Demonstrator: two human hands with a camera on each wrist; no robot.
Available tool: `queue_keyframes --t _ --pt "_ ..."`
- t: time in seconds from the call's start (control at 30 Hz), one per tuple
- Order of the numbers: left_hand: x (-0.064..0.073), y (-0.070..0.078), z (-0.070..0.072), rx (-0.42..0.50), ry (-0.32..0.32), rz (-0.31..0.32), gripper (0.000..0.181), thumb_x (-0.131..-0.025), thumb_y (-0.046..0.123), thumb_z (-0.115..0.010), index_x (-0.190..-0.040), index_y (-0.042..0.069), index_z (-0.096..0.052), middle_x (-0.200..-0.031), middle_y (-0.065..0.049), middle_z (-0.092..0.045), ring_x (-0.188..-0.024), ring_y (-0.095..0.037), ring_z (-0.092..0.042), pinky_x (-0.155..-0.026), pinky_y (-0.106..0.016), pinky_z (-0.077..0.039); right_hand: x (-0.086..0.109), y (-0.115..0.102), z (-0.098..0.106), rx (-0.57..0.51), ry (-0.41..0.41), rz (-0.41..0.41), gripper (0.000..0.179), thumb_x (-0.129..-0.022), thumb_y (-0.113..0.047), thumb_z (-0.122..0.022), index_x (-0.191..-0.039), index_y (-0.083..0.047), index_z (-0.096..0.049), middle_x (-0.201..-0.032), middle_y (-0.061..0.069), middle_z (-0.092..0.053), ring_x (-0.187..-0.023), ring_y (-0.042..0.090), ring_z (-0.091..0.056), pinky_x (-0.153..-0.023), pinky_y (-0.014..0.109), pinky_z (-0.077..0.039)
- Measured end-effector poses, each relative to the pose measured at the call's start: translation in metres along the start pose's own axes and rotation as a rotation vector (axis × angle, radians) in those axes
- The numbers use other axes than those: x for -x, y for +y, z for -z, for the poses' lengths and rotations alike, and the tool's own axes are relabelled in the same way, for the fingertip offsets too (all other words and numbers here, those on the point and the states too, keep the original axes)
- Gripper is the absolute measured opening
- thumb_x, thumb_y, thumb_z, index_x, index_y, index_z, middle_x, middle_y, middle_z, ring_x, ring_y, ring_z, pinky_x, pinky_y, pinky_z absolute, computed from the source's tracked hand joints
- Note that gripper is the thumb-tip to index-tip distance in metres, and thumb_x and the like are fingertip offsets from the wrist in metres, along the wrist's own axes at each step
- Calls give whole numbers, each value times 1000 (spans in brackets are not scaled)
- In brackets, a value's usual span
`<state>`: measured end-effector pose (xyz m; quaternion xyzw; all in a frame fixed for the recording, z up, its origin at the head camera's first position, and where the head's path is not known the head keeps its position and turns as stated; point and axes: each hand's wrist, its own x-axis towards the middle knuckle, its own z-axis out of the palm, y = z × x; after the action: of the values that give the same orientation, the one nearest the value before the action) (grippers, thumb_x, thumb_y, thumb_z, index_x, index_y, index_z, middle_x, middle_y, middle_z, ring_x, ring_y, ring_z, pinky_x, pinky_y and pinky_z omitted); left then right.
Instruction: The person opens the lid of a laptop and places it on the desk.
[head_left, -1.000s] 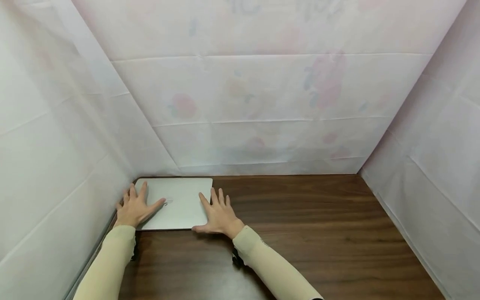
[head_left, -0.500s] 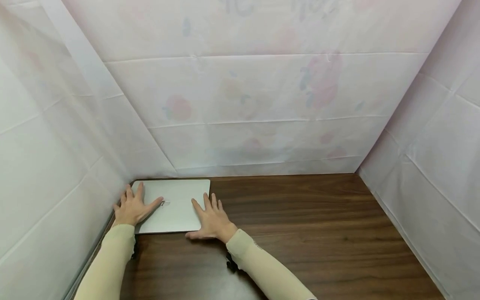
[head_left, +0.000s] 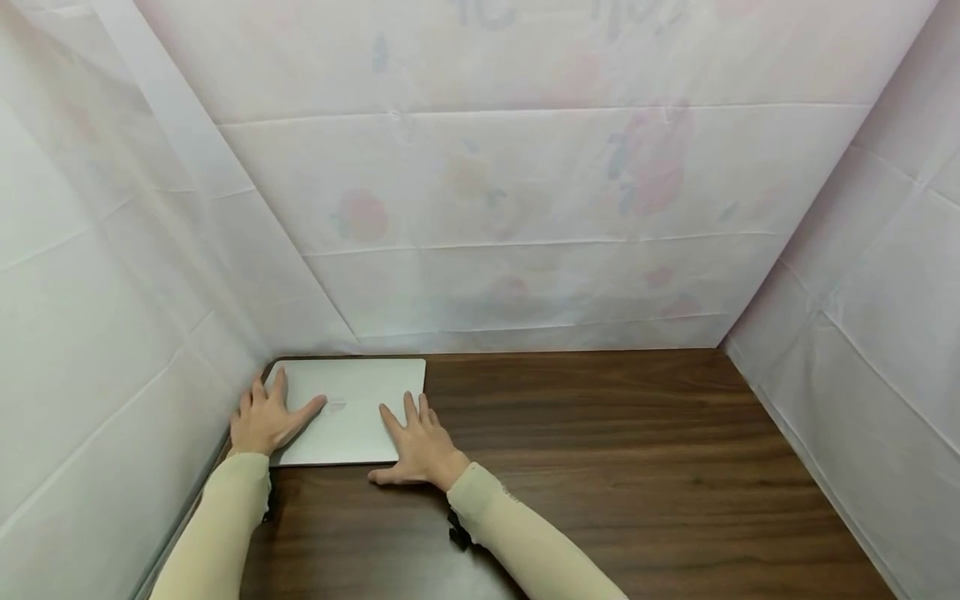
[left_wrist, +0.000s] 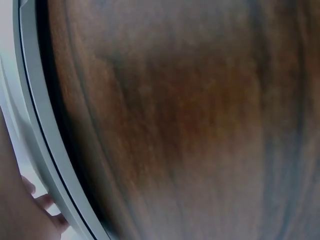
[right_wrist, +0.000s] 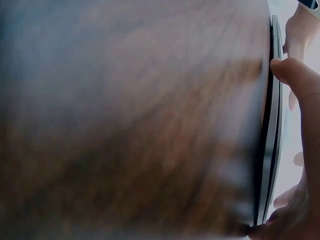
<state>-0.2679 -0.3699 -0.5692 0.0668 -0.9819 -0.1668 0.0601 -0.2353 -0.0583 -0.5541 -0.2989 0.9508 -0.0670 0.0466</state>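
Observation:
A closed silver laptop point(head_left: 356, 429) lies flat in the far left corner of the wooden table. My left hand point(head_left: 262, 419) rests on its left side, fingers spread, the thumb reaching toward the logo in the middle of the lid. Over the front right corner lies my right hand point(head_left: 422, 446), also spread, with its thumb at the front edge. In the right wrist view that thumb point(right_wrist: 285, 70) touches the laptop's edge point(right_wrist: 272, 135). The left wrist view shows the laptop's thin edge point(left_wrist: 42, 115) close up, with part of a hand beyond it.
The dark brown wooden table point(head_left: 600, 467) extends to the right and toward me. White cloth with a faint fruit print point(head_left: 487, 183) walls off the back, and white cloth also hangs at the left point(head_left: 112, 333) and right point(head_left: 885, 333), meeting the table's edges.
My right hand has slid a little left and toward me on the laptop's front right corner. The left hand stays almost in place, and the laptop shows no clear shift.

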Motion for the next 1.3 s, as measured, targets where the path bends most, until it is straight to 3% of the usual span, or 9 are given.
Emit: queue_keyframes --t 0.27,0.6,0.87,1.3 --pt "2 -1 -3 20 6 9 115 -88 81 -52 -165 4 -15 -157 -45 -16 -136 -70 -23 -98 -83 -24 -1 -3 -1 -6 2 2 109 -84 -89 -48 -168 -30 -9 -172 21 -11 -158 47 -11 -126 48 -27" --pt "3 -4 -6 8 -46 12 116 -89 83 -47 -164 1 -15 -160 -47 -6 -145 -66 -12 -104 -85 -16 -5 -5 -1 20 -10 -4 108 -85 -88 -48 -168 -31 -8 -172 22 -9 -158 47 -10 -126 48 -26" --pt "-5 4 -11 -19 -41 -14 117 -88 85 -46 -163 -1 -20 -156 -46 -18 -140 -66 -22 -103 -84 -20 -5 1 -2 66 -4 -7 97 -89 -85 -45 -166 -33 -18 -172 19 -11 -158 45 -12 -125 44 -31" --pt "-3 14 -13 -25 -60 -31 122 -84 88 -50 -163 0 -19 -157 -47 -15 -142 -67 -18 -108 -84 -14 -4 6 -4 74 35 -1 85 -94 -77 -48 -163 -30 -31 -170 20 -20 -155 48 -22 -120 42 -39"
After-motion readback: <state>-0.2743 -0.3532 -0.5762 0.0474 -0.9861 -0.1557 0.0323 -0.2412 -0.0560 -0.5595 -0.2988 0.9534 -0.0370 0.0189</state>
